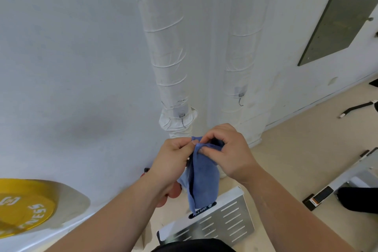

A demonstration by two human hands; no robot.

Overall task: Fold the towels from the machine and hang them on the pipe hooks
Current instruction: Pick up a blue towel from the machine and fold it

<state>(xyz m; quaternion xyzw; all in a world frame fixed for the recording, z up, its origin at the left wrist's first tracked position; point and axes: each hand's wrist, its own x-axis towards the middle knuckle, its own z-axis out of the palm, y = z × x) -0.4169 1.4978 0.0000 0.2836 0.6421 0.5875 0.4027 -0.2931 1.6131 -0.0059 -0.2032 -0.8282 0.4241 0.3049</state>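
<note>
Head view: my left hand (pixel 173 161) and right hand (pixel 227 151) both pinch the top edge of the blue towel (pixel 202 180), which hangs limp below. Light, soft, floppy, I judge; hold that hem toward the hook (pixel 183 122) at 12 o'clock

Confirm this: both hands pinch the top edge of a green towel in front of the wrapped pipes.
Not green: the head view shows a blue towel. The left hand and right hand do pinch its top edge in front of the wrapped pipes.
</note>
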